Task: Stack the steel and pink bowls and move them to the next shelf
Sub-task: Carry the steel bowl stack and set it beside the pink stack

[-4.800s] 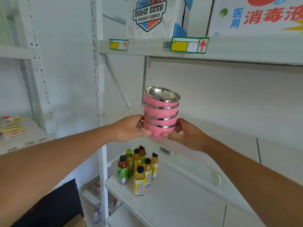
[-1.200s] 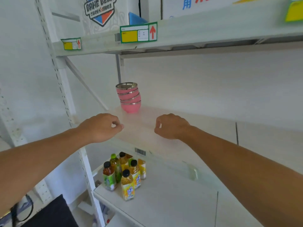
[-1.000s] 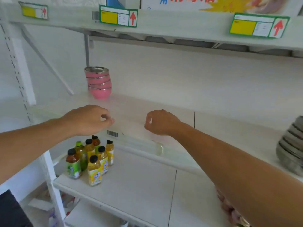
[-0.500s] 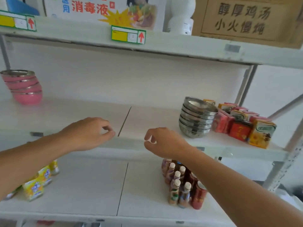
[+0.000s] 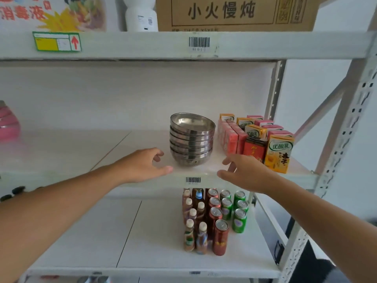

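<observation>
Both hands are empty with fingers spread: the left hand and right hand flank the steel bowls near the front edge of the shelf, not touching them. The stack is rigid, probably moderately heavy, smooth, slippery and slightly tilted; grip the lowest bowl on opposite sides. The pink bowls sit at the shelf's left end.

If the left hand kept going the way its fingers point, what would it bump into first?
Probably the steel bowls: the left hand points right and slightly forward at the stack's base, with only bare shelf between. Depth is hard to judge.
</observation>
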Demonstrator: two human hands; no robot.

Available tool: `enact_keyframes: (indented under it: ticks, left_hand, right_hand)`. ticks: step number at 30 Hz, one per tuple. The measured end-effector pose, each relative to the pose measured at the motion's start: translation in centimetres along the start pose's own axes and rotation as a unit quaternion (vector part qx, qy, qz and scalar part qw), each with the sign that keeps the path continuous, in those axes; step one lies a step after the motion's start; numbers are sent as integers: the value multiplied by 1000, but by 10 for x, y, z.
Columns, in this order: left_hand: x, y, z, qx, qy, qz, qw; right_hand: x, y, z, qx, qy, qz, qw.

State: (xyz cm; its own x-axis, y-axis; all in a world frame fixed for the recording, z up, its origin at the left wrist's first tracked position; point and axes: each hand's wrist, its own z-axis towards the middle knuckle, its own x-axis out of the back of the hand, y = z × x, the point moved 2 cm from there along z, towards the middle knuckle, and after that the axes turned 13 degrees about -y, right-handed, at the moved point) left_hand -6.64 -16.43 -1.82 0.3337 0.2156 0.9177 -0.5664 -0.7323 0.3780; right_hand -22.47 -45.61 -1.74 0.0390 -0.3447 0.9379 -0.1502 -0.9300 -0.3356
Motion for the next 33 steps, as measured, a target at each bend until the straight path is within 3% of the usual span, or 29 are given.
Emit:
enact_keyframes:
  ticks: [9, 15, 22, 33]
  left_hand:
    - [15, -2, 30, -17, -13, 20, 1000]
    - [9, -12, 61, -71, -41, -41, 996]
    - [-7, -16, 85, -116, 7, -146, 982]
    - [46, -70, 15, 1, 110, -124, 986]
  right_hand:
    - [10, -2, 58, 36, -1, 26, 999]
    - [8, -15, 85, 70, -67, 37, 995]
    - [3, -8, 106, 89, -67, 95, 989]
    - [9, -97, 171, 270, -100, 115, 951]
